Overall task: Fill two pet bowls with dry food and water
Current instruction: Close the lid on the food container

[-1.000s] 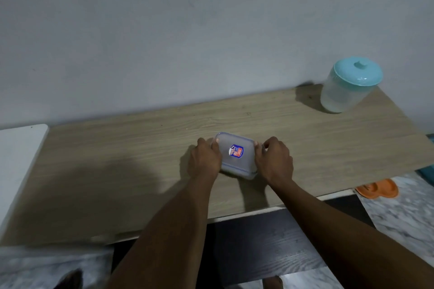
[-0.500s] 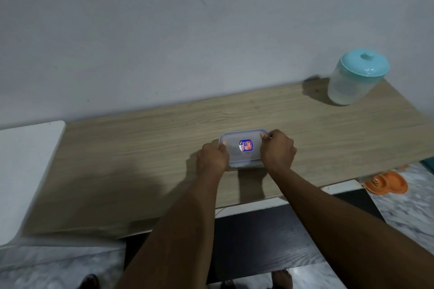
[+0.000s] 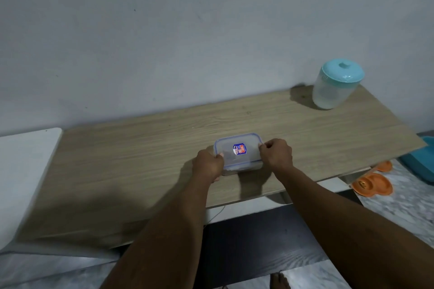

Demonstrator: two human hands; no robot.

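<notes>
My left hand (image 3: 209, 166) and right hand (image 3: 276, 153) curl around the 2 short ends of the lidded plastic container (image 3: 238, 151), mid-counter (image 3: 117, 159) near the front edge. It looks light, rigid and slick, so I judge the lid rim the best hold.

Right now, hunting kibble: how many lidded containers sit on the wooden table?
2. A blue-rimmed rectangular container near the front, between left hand and right hand; a teal-lidded round jar at the far right corner.
</notes>
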